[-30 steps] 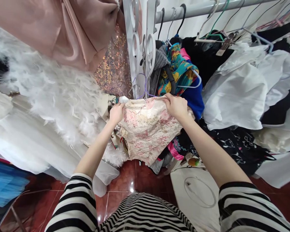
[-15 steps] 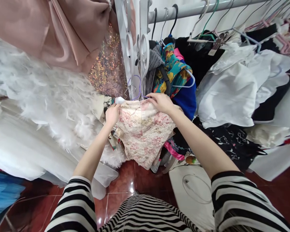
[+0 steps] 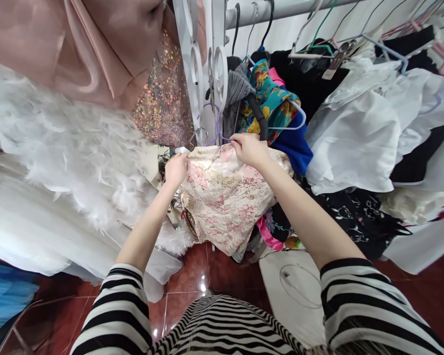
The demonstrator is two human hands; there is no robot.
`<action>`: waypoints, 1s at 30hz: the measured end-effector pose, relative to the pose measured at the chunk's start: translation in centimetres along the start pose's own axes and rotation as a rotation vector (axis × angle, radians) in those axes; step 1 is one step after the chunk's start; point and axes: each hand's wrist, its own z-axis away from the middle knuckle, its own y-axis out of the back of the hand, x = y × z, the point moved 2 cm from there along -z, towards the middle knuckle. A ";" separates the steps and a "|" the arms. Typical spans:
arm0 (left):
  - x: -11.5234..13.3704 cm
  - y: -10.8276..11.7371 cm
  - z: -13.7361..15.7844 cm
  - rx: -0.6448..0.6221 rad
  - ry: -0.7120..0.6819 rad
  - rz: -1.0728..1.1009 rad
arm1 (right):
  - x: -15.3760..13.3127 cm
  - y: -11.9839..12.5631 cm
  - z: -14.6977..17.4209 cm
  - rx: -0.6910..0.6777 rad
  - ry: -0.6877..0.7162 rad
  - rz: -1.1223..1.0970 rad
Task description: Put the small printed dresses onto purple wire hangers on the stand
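Observation:
A cream garment with a pink floral pattern (image 3: 225, 202) hangs in front of me, its top edge spread between both hands. My left hand (image 3: 176, 170) is closed on the upper left corner. Near the upper right, my right hand (image 3: 250, 149) pinches the same edge, its fingertips beside a purple hanger (image 3: 218, 124). Most of that hanger's lower part is hidden behind the cloth. Just above the left hand shows a bent metal hanger hook (image 3: 199, 135).
White feathered garments (image 3: 77, 153) and a pink satin one (image 3: 107, 44) hang on the left. To the right, a metal rail (image 3: 292, 11) carries several hangers with white tops (image 3: 355, 143) and a teal floral piece (image 3: 266, 88). A white board (image 3: 292, 291) lies on the red tiled floor (image 3: 192, 268).
The floral garment is stretched a little wider and has shifted slightly up. My right hand has moved slightly right and up, with its fingers curled in more. Both hands keep hold.

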 end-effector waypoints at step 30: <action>0.3 -0.5 -0.2 0.024 -0.023 0.070 | -2.7 -3.6 -6.8 0.074 -0.019 -0.244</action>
